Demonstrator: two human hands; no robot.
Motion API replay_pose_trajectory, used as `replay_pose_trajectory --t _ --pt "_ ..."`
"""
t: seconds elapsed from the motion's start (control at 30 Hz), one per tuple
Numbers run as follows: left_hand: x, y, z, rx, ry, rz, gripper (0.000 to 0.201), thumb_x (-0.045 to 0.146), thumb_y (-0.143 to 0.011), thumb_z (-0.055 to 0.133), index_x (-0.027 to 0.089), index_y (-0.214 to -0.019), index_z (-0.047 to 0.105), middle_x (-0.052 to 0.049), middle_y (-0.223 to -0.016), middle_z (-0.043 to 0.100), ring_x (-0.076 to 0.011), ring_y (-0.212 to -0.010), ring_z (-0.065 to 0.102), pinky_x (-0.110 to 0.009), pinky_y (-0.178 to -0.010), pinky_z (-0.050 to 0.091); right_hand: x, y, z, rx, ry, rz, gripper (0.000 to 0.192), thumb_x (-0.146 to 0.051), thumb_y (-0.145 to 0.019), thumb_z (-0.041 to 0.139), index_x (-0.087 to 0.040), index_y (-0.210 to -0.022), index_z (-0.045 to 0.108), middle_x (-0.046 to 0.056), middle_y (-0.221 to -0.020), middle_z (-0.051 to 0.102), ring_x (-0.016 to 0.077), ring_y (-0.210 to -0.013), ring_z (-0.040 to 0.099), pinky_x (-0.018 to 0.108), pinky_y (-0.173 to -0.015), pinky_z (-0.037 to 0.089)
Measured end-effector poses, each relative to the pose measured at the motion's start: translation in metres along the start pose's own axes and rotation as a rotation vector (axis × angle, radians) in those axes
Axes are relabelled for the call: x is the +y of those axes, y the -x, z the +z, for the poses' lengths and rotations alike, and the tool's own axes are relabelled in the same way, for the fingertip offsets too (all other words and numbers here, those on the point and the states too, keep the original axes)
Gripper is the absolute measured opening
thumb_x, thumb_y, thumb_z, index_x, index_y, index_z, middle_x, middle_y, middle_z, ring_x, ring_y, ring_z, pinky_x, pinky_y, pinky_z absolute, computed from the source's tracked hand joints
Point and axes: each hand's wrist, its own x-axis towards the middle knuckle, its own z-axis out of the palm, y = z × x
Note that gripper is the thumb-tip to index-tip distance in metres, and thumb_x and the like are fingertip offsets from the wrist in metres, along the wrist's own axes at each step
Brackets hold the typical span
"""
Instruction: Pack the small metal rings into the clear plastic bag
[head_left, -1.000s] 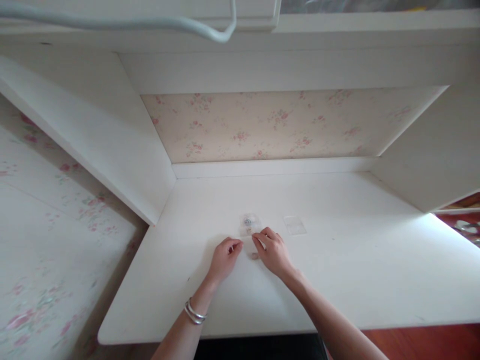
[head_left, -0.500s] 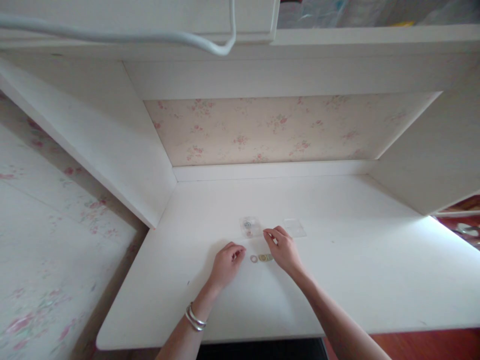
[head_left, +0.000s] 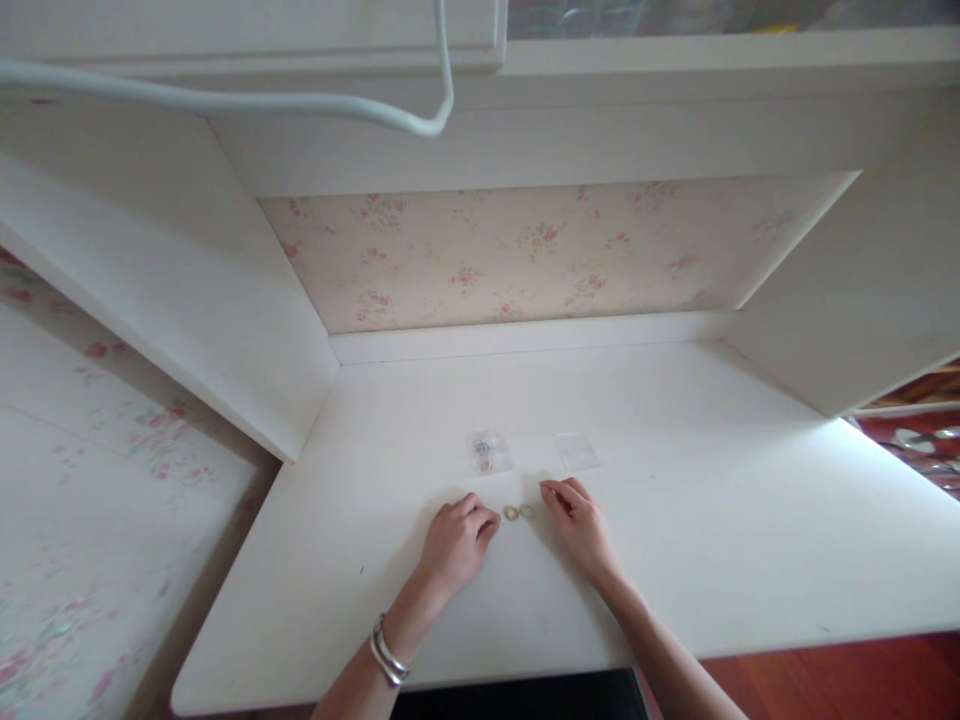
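Two rings point(head_left: 519, 512) between two hands point(head_left: 517, 535), two clear bags point(head_left: 532, 452) beyond.

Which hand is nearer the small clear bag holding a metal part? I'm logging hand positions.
Left. The left hand lies just below-left of the bag; the right hand sits farther off, below-right.

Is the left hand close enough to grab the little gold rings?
Probably yes. The left hand rests on the desk right beside the gold rings, fingertips almost at the nearer one, and nothing lies between them.
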Motion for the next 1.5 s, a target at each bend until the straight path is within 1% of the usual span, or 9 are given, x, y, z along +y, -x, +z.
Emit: replay_pose_trajectory --t 0.2,0.4,0.6,0.77,0.9,1.07,1.17,1.33,1.5 --pt "-0.003 -0.002 0.004 0.01 0.111 -0.025 0.019 0.026 -0.089 0.048 0.023 -0.084 0.067 -0.004 -0.086 0.062 -0.0163 -0.079 0.059 -0.029 -0.074 0.044 0.001 0.0 -0.001 -0.002 -0.006 -0.015 0.039 -0.047 -0.089 0.04 -0.021 -0.09 0.068 0.005 -0.08 0.061 0.0146 -0.066 0.056 0.025 -0.062 0.043" --pt "-0.011 -0.024 -0.006 0.149 0.295 -0.084 0.024 0.033 -0.09 0.045 0.02 -0.085 0.064 -0.005 -0.087 0.059 -0.0148 -0.076 0.058 -0.026 -0.071 0.047 0.003 0.001 -0.001 -0.003 -0.01 -0.018 0.038 -0.047 -0.089 0.04 -0.021 -0.091 0.068 0.004 -0.08 0.06 0.0137 -0.064 0.055 0.025 -0.061 0.042" --pt "-0.019 -0.056 -0.013 0.268 0.239 -0.073 0.024 0.033 -0.09 0.045 0.02 -0.087 0.065 -0.004 -0.089 0.06 -0.0147 -0.078 0.058 -0.026 -0.072 0.047 0.004 0.001 -0.002 -0.016 -0.013 -0.019 0.035 -0.044 -0.09 0.041 -0.021 -0.092 0.067 0.003 -0.08 0.059 0.0126 -0.063 0.054 0.024 -0.06 0.041" --pt "-0.024 -0.071 -0.005 0.285 0.143 -0.101 0.021 0.029 -0.088 0.047 0.02 -0.087 0.066 -0.004 -0.089 0.06 -0.0151 -0.078 0.058 -0.026 -0.073 0.046 0.004 0.001 -0.002 -0.005 -0.018 -0.023 0.035 -0.044 -0.09 0.041 -0.021 -0.091 0.067 0.003 -0.081 0.06 0.0123 -0.063 0.054 0.024 -0.06 0.042" --pt "-0.026 -0.067 -0.003 0.297 0.182 -0.116 0.025 0.031 -0.089 0.044 0.02 -0.088 0.066 -0.005 -0.088 0.061 -0.0159 -0.082 0.058 -0.027 -0.074 0.046 0.004 0.001 -0.002 -0.001 -0.023 -0.024 0.036 -0.045 -0.089 0.04 -0.021 -0.091 0.068 0.004 -0.08 0.06 0.0124 -0.061 0.054 0.024 -0.058 0.042" --pt "-0.03 -0.045 -0.006 0.348 0.284 -0.164 0.027 0.036 -0.088 0.044 0.018 -0.088 0.065 -0.005 -0.086 0.062 -0.0148 -0.075 0.057 -0.027 -0.068 0.046 0.002 0.001 -0.002 -0.006 0.014 -0.037 0.036 -0.044 -0.09 0.039 -0.022 -0.09 0.067 0.003 -0.079 0.059 0.0121 -0.06 0.054 0.024 -0.057 0.042" --pt "-0.034 -0.033 -0.007 0.323 0.333 -0.204 0.029 0.038 -0.088 0.044 0.018 -0.089 0.065 -0.005 -0.085 0.063 -0.0145 -0.073 0.057 -0.027 -0.068 0.046 -0.007 0.005 -0.001 -0.035 0.066 -0.093 0.035 -0.042 -0.091 0.037 -0.023 -0.091 0.067 0.004 -0.081 0.06 0.0132 -0.066 0.056 0.024 -0.061 0.043" --pt "-0.038 -0.023 -0.006 0.288 0.387 -0.215 0.03 0.038 -0.088 0.043 0.018 -0.089 0.065 -0.005 -0.085 0.063 -0.0147 -0.074 0.058 -0.026 -0.069 0.046 -0.036 0.015 0.006 -0.197 0.249 -0.307 0.026 -0.031 -0.092 0.04 -0.025 -0.097 0.065 0.005 -0.086 0.06 0.0157 -0.08 0.055 0.029 -0.075 0.041" --pt "-0.036 -0.022 -0.008 0.272 0.38 -0.192 0.029 0.038 -0.088 0.044 0.018 -0.088 0.065 -0.005 -0.084 0.063 -0.0145 -0.073 0.057 -0.026 -0.067 0.045 -0.055 0.018 0.016 -0.329 0.422 -0.425 0.02 -0.025 -0.09 0.047 -0.026 -0.1 0.064 0.004 -0.088 0.058 0.0162 -0.08 0.052 0.03 -0.074 0.036"
